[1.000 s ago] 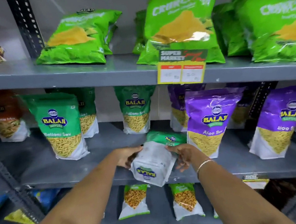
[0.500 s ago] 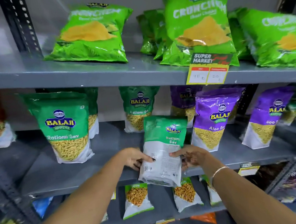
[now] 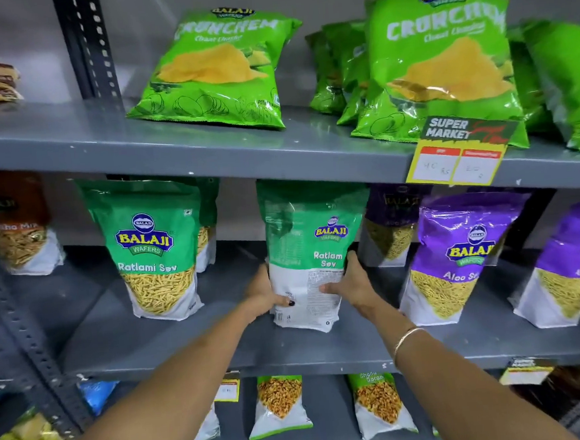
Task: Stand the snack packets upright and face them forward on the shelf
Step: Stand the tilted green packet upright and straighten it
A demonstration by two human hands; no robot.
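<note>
A green and white Ratlami Sev packet (image 3: 309,239) stands upright on the middle shelf (image 3: 187,347), its printed back side with small text turned toward me. My left hand (image 3: 264,295) grips its lower left edge. My right hand (image 3: 349,281) grips its lower right edge. Another Ratlami Sev packet (image 3: 153,250) stands upright and front-facing to the left. Purple Aloo Sev packets (image 3: 462,256) stand to the right, with more purple ones behind them.
Green Crunchem chip bags (image 3: 220,73) lean back on the top shelf above a yellow price tag (image 3: 463,159). Smaller packets (image 3: 279,406) stand on the lower shelf. A slotted metal upright (image 3: 87,45) runs at the left, and an orange-topped packet (image 3: 18,225) stands at far left.
The packet went from lying tilted at the shelf's front edge to standing upright further back on the shelf. Both hands slid lower along its sides and kept hold of it.
</note>
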